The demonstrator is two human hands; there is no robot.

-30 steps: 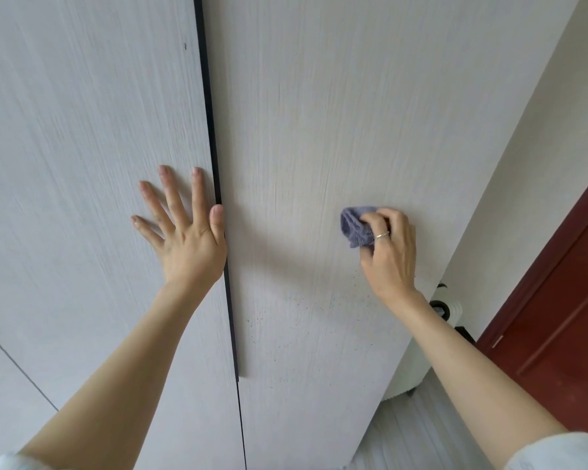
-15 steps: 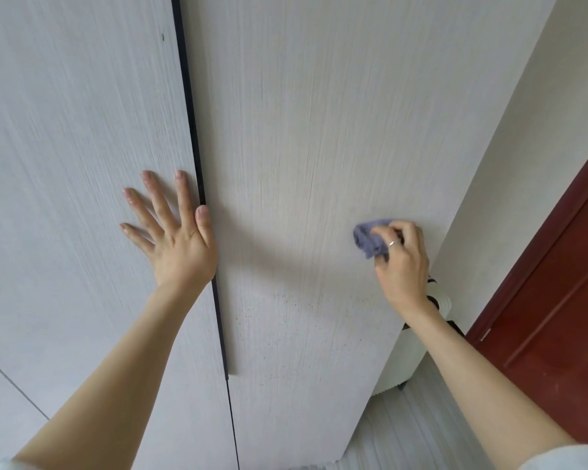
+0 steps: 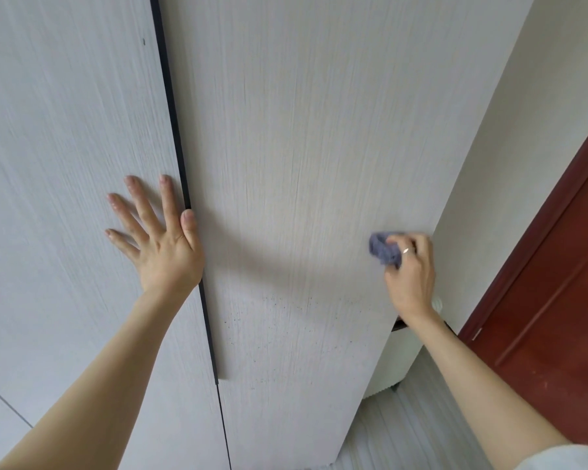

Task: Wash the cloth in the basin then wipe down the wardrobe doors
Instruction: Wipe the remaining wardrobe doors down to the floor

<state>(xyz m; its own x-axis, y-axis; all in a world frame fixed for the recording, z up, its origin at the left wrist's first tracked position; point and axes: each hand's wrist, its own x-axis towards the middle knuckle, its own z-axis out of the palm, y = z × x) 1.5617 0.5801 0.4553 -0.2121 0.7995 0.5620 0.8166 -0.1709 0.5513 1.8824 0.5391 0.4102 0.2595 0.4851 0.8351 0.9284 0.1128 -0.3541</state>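
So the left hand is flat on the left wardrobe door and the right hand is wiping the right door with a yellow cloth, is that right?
Not quite: the cloth is blue-grey, not yellow, as the head view shows. The rest holds: the left hand lies flat on the left wardrobe door, and the right hand holds the cloth against the right door.

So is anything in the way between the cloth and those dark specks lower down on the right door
Nothing visible: the cloth, gripped in the right hand, lies against the right door, and only bare panel separates it from the specks.
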